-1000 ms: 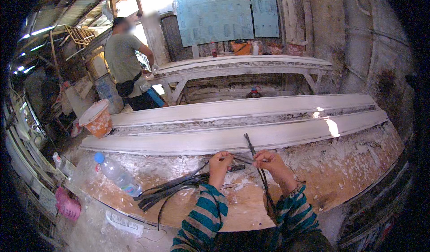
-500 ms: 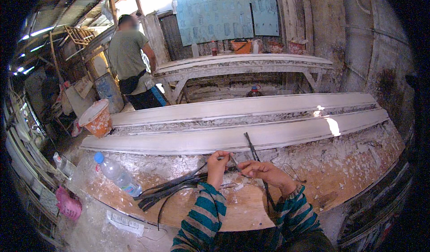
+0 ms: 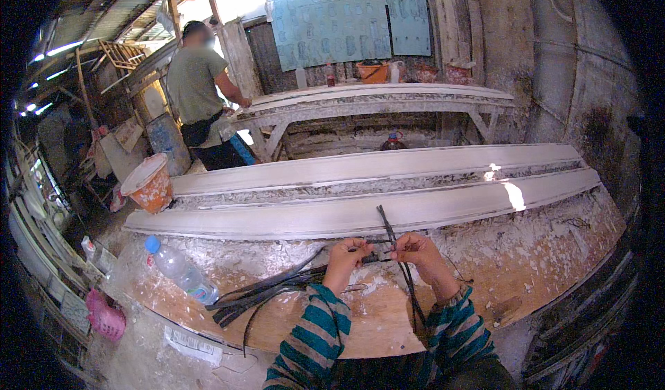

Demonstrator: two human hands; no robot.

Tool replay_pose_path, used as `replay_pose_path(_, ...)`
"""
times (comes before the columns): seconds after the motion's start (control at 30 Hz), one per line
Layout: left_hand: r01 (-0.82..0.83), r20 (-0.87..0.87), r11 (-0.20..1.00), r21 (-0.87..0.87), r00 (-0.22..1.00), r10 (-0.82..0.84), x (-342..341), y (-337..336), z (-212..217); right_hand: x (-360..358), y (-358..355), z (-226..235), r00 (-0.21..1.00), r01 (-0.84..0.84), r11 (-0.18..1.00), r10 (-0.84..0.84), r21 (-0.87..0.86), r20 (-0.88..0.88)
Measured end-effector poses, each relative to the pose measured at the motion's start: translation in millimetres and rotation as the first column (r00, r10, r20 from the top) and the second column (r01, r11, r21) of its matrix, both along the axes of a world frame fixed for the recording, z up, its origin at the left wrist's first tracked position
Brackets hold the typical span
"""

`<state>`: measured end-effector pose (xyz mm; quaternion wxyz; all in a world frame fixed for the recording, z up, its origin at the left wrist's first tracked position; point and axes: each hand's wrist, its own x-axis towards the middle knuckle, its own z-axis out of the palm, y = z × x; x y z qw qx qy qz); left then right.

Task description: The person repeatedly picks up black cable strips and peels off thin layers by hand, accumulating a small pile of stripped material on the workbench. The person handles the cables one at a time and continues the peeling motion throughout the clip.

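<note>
Low over the plaster-spattered wooden table, my left hand (image 3: pixel 346 260) is closed in a pinch on a thin dark strip (image 3: pixel 377 242) that spans the gap to my other hand. Fingertips pressed together, my right hand (image 3: pixel 422 254) pinches at the strip's other end, though the exact grip is too small to make out. A narrow bundle of black strips (image 3: pixel 409 293) lies crosswise by my right fingers, its far tip resting over the white moulded length. Left of my wrists a larger loose bunch of black strips (image 3: pixel 270 287) spreads across the board.
Two long white moulded lengths (image 3: pixel 291 218) run across the table. A plastic bottle with a blue cap (image 3: pixel 181 272) lies at left, near a plaster-caked orange bucket (image 3: pixel 150 189). Behind stands a second bench (image 3: pixel 374 102), with a co-worker (image 3: pixel 201 89) at its left end.
My hands have moved apart, the right one shifting right and the left slightly lower. A pale piece seen between my fingers no longer shows. The co-worker's arm now reaches onto the far bench.
</note>
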<state>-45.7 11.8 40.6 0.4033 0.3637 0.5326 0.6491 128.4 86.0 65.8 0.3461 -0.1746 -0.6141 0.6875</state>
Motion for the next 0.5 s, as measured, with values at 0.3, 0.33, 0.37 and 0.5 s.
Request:
replay_pose_path(0.3,0.431,-0.239,0.886,0.171,0.891,-0.387,3.4,0.4,-2.7,-2.9,9.4,-10.8,0.750,0.451,0.633,-0.651,0.629,0.118)
replay_pose_path(0.33,0.510,-0.270,0.831,0.222,0.851,-0.450,5.2,-0.1,-2.8,-0.4,10.9,-10.3,0.704,0.460,0.584,-0.699,0.669,0.127)
replay_pose_path(0.37,0.535,-0.243,0.827,0.175,0.837,-0.490,7.5,-1.1,-3.0,1.3,12.2,-10.1,0.654,0.467,0.522,-0.747,0.714,0.117)
replay_pose_path(0.5,0.536,-0.210,0.839,0.092,0.834,-0.510,8.3,-3.9,-1.2,1.9,17.0,-13.1,0.742,0.523,0.599,-0.670,0.606,0.021)
